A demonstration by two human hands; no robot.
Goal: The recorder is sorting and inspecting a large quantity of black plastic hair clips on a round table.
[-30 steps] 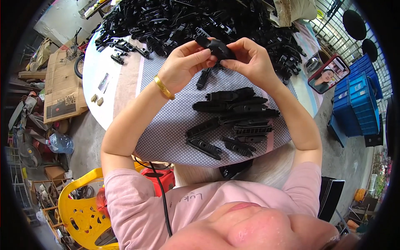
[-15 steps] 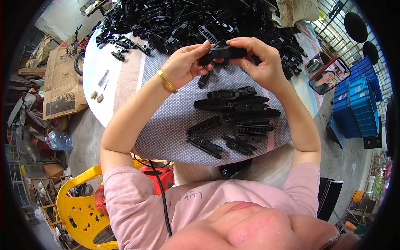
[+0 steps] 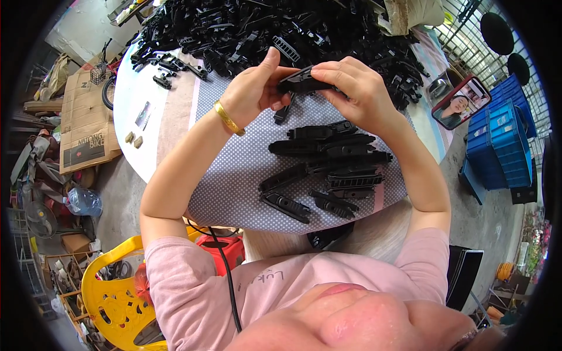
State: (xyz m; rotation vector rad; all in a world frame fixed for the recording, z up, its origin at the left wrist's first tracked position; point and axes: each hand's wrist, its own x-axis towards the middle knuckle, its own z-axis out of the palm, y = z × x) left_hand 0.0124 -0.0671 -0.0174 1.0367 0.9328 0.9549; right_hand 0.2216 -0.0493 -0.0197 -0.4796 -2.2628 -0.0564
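The long black plastic clip piece [image 3: 304,81] sits pinched at both ends between my left hand [image 3: 253,90] and right hand [image 3: 360,93], fingers closed, raised above the bench [image 3: 234,175] so I can work it.

One round table [image 3: 175,126], the landmark; on its far half, one heap of black plastic parts [image 3: 263,29], too many to count; on its near half, one dotted cloth [image 3: 234,175]; on that cloth, about ten assembled black pieces [image 3: 328,158]; two hands above the table, jointly holding one black part [image 3: 304,82]; right of the table, one phone [image 3: 461,102], two blue crates [image 3: 497,140]
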